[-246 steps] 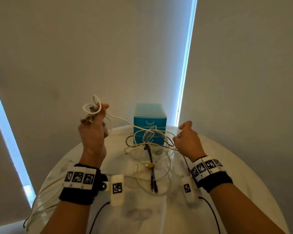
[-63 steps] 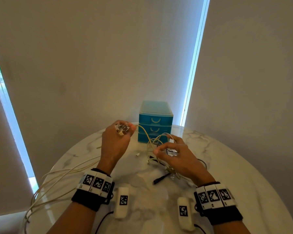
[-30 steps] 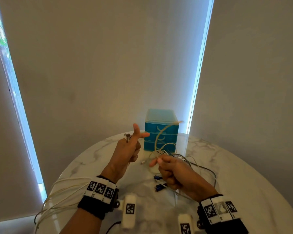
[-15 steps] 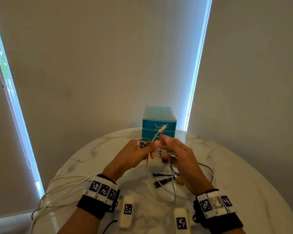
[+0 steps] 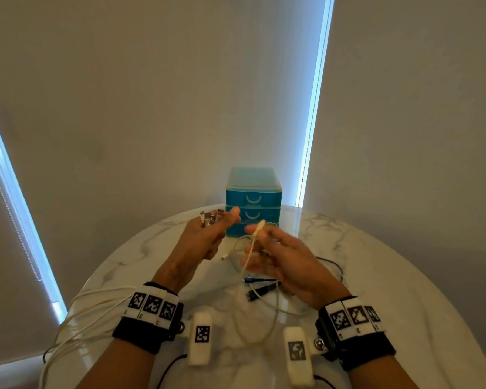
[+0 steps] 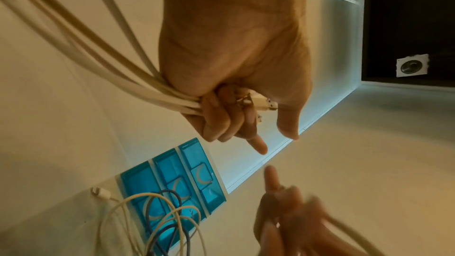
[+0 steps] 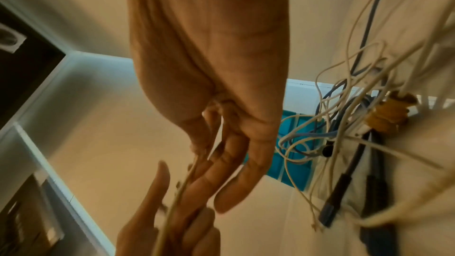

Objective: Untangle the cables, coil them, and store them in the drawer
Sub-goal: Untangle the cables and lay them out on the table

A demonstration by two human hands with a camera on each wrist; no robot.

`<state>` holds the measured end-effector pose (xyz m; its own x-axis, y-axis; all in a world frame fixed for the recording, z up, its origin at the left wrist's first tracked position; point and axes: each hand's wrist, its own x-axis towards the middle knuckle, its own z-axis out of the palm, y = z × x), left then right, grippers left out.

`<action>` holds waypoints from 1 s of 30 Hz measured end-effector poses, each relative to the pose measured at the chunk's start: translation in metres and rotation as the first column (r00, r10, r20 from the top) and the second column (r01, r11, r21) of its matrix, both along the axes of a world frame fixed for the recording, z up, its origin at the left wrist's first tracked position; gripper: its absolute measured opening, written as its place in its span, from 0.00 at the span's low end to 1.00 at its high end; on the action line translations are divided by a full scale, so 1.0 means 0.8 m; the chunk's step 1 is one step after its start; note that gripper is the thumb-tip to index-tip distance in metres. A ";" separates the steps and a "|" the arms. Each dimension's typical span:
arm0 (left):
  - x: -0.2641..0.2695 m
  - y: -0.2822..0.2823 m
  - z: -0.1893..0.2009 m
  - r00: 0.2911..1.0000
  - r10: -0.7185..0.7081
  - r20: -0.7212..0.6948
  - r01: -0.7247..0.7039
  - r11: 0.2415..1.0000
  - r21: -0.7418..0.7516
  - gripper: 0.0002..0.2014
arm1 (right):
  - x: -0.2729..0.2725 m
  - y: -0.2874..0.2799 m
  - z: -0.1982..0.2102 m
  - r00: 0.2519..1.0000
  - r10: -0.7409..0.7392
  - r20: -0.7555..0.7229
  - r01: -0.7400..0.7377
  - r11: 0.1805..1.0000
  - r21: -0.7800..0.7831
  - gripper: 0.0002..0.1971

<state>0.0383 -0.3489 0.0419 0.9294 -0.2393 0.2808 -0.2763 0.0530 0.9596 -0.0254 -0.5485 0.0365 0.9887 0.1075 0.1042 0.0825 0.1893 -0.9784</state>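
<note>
My left hand [image 5: 218,230] grips a bundle of white cables [image 6: 103,59], with their metal USB plugs [image 5: 211,216] sticking out above the curled fingers; index finger and thumb point out straight. My right hand [image 5: 264,238] pinches one thin white cable [image 5: 250,248] just below its small plug, which stands up beside the left thumb. That cable drops to a loose loop [image 5: 254,329] on the table. The tangle of white, blue and black cables [image 7: 349,124] lies under the right hand. The teal three-drawer unit [image 5: 253,200] stands behind, all drawers closed.
The round marble table [image 5: 390,276] backs onto a wall and window blinds. The held white cables [image 5: 84,310] trail off the table's left edge. Black plugs [image 5: 260,289] lie mid-table. A white plug [image 6: 101,194] rests near the drawer unit.
The hands met in front of the drawer unit half a second ago and have drawn slightly apart. The left hand rose to the left with its plugs; the right keeps the thin cable's end.
</note>
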 end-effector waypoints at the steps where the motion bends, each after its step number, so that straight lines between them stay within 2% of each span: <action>1: 0.000 0.001 -0.001 1.000 -0.010 0.006 0.010 1.000 0.008 0.27 | -0.002 0.007 -0.003 0.999 0.031 -0.021 -0.033 0.996 -0.078 0.14; 3: -0.005 -0.002 0.001 1.000 -0.014 0.026 0.011 0.995 0.104 0.24 | -0.002 0.022 -0.009 0.999 0.033 -0.039 -0.038 0.991 -0.125 0.15; 6: -0.012 -0.010 0.003 0.998 0.019 0.061 -0.031 0.980 0.196 0.17 | -0.002 0.030 -0.009 1.000 0.001 -0.019 -0.002 0.995 -0.097 0.19; 8: -0.009 -0.012 0.002 0.998 0.052 0.033 -0.057 0.982 0.181 0.18 | -0.001 0.029 -0.008 0.999 -0.036 0.034 0.040 0.992 -0.119 0.18; 11: -0.010 -0.013 0.003 0.999 0.020 -0.030 -0.015 0.986 0.164 0.21 | 0.002 0.030 -0.010 0.994 -0.061 0.096 0.075 0.986 -0.147 0.17; 14: -0.019 -0.014 0.007 0.997 0.028 0.078 -0.040 0.987 0.157 0.15 | 0.002 0.034 -0.011 0.998 -0.025 0.050 0.033 0.987 -0.156 0.18; 16: -0.014 -0.009 0.009 0.979 0.167 0.116 -0.176 0.982 0.072 0.19 | -0.003 0.031 -0.007 0.993 0.115 -0.031 -0.118 0.979 -0.165 0.20; 17: -0.007 -0.004 0.007 0.962 0.251 0.105 -0.252 0.968 -0.006 0.21 | -0.006 0.025 -0.005 0.971 0.229 -0.071 -0.239 0.946 -0.221 0.20; 19: 0.008 0.010 0.002 0.918 0.395 0.025 -0.378 0.895 -0.237 0.22 | -0.011 0.006 -0.007 0.871 0.461 -0.172 -0.490 0.778 -0.394 0.19; 20: 0.015 0.018 0.000 0.895 0.445 -0.031 -0.425 0.832 -0.356 0.21 | -0.012 -0.005 -0.008 0.823 0.528 -0.208 -0.559 0.692 -0.457 0.19; 21: 0.020 0.027 -0.001 0.871 0.484 -0.084 -0.467 0.762 -0.449 0.21 | -0.012 -0.014 -0.008 0.811 0.545 -0.212 -0.570 0.656 -0.495 0.18; 22: 0.024 0.035 0.000 0.850 0.511 -0.129 -0.498 0.698 -0.515 0.21 | -0.011 -0.022 -0.005 0.849 0.501 -0.169 -0.511 0.697 -0.502 0.16; 23: 0.027 0.042 0.000 0.834 0.526 -0.168 -0.521 0.647 -0.557 0.22 | -0.009 -0.028 -0.002 0.923 0.376 -0.083 -0.368 0.799 -0.475 0.14; 24: 0.030 0.046 0.000 0.823 0.528 -0.209 -0.537 0.606 -0.587 0.23 | -0.008 -0.032 0.002 0.983 0.180 0.022 -0.156 0.900 -0.406 0.12; 25: 0.032 0.047 -0.001 0.820 0.516 -0.248 -0.547 0.578 -0.605 0.23 | -0.004 -0.036 0.003 0.993 -0.025 0.118 0.059 0.955 -0.291 0.12; 26: 0.032 0.045 -0.002 0.824 0.497 -0.270 -0.545 0.566 -0.619 0.23 | 0.002 -0.039 0.004 0.970 -0.175 0.170 0.203 0.966 -0.160 0.12; 27: 0.031 0.042 -0.001 0.838 0.473 -0.273 -0.526 0.567 -0.633 0.23 | 0.008 -0.040 0.002 0.947 -0.261 0.190 0.275 0.960 -0.056 0.11; 28: 0.031 0.039 -0.001 0.858 0.443 -0.260 -0.496 0.582 -0.644 0.23 | 0.012 -0.037 0.001 0.934 -0.302 0.190 0.307 0.952 0.003 0.10; 30: 0.031 0.034 0.000 0.914 0.335 -0.227 -0.398 0.644 -0.653 0.23 | 0.015 -0.029 -0.004 0.922 -0.344 0.178 0.346 0.938 0.019 0.10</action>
<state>0.0628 -0.3218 0.0415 0.9248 0.3504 0.1480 -0.3433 0.6016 0.7213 -0.0132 -0.5716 0.0331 0.9306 -0.2347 0.2807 0.3115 0.1056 -0.9444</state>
